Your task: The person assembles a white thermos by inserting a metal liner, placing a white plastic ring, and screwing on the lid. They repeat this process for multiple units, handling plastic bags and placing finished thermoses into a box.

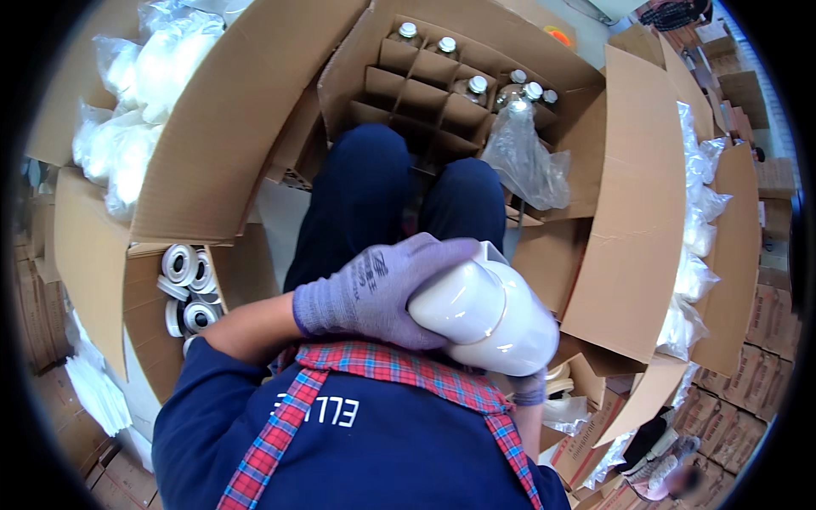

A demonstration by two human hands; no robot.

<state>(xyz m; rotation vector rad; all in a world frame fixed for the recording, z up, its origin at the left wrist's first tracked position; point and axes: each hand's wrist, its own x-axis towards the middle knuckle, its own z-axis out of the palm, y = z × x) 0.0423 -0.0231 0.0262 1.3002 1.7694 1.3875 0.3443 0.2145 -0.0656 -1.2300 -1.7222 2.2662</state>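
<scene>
My left hand (382, 289), in a light purple glove, is closed round one end of a glossy white rounded piece (501, 314) with a seam across its middle. The piece is held in front of my chest, tilted down to the right; its exact kind does not show. Of my right hand (529, 389) only the gloved wrist part shows below the piece; its fingers are hidden behind it. Beyond my knees stands an open carton with cardboard dividers (416, 93). Several clear bottles (470, 90) with white caps stand in its compartments. A clear plastic bag (531, 161) droops over its near right part.
Open cartons with bagged white pieces flank me, one bag (136, 157) at left, another (680, 327) at right. White and black rings (180, 265) fill a box by my left elbow. A small box of cream-coloured parts (557, 382) sits at lower right. Raised carton flaps (633, 212) hem both sides.
</scene>
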